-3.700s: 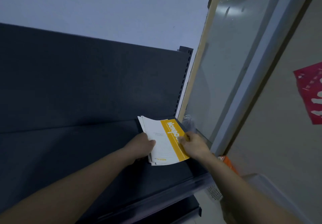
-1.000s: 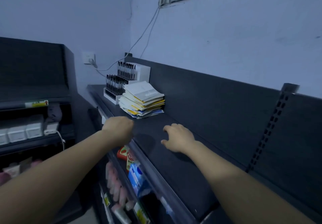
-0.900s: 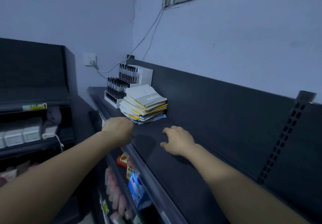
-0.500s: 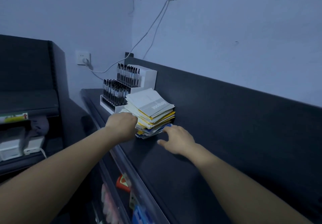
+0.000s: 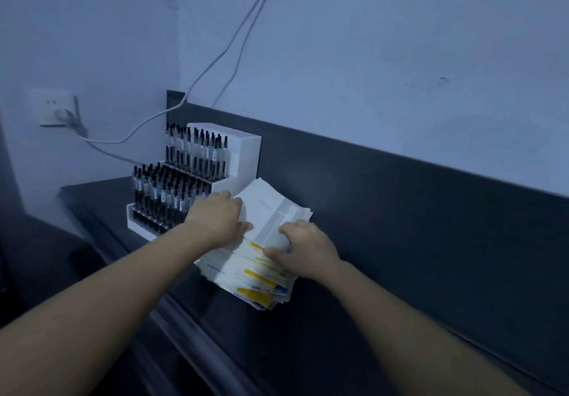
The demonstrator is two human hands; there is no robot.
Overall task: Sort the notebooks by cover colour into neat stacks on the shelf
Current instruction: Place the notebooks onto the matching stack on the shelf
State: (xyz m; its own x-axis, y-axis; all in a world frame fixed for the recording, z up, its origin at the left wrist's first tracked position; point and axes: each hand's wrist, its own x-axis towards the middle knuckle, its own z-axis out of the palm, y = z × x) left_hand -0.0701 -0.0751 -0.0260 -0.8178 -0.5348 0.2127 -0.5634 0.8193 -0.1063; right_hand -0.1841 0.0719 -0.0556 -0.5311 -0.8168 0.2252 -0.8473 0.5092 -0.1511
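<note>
The mixed pile of notebooks [image 5: 255,269] sits unsorted on the dark shelf [image 5: 323,334], just beside the pen display rack [image 5: 197,180]; most sorting remains. Your left hand [image 5: 218,220] and right hand [image 5: 303,249] now pinch the top white notebook [image 5: 268,214] at its edges. Half a second earlier, both hands were short of the pile.

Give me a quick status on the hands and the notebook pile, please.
Both hands on the pile: left hand at its far-left edge, right hand gripping the top white notebook. Mixed notebook pile unsorted. Pen display rack close behind.
</note>
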